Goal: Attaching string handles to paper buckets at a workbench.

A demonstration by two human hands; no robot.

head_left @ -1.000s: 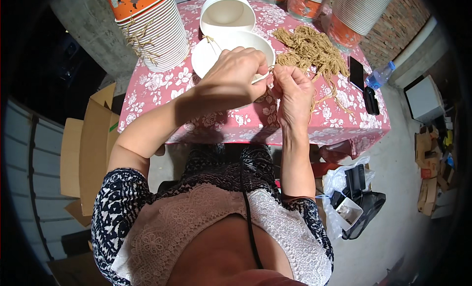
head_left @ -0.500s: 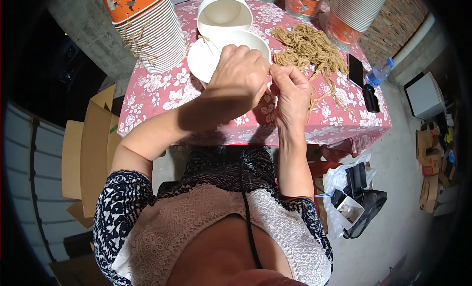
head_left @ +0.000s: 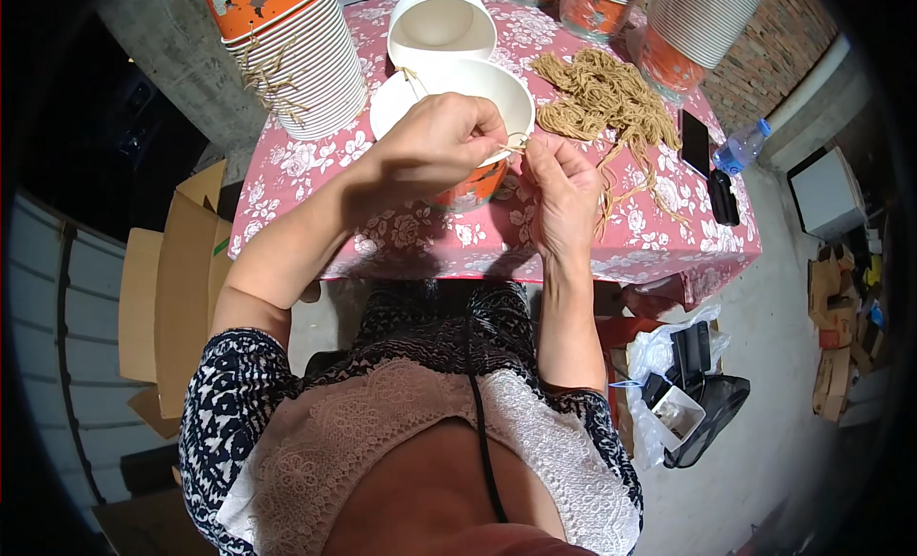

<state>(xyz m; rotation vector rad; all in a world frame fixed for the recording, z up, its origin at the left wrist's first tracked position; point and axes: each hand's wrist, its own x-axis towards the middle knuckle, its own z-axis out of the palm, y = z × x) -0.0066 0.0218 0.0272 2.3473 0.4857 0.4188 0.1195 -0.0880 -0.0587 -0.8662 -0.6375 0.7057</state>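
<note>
Shifted slightly since the earlier frames: both hands drawn a little closer to the body, now meeting at the near rim of the orange paper bowl instead of over its middle.

Left hand: fingers curled shut, pinching a thin tan string at the bowl's near rim; forearm crossing the counter edge from lower left.

Right hand: fingers closed narrow on the same string, fingertips touching those of the left hand; wrist resting against the counter's front edge.

Orange paper bowl: white inside, orange outside, upright near the front of the counter, directly under the left hand; a short string end lying across its far rim.

White bowl: tilted on its side just behind the orange paper bowl, touching it.

Bundle of tan strings: loose heap on the counter right of the bowls, strands trailing toward the right hand.

Stack of bowls: orange and white, tall, leaning at far left, a few strings draped on its side.

Further stacks: far right corner.

Counter: pink floral cloth.

Dark phone and black flat object: near the right edge.

Plastic bottle: just off the right edge.

Cardboard sheets: on the floor at left.
</note>
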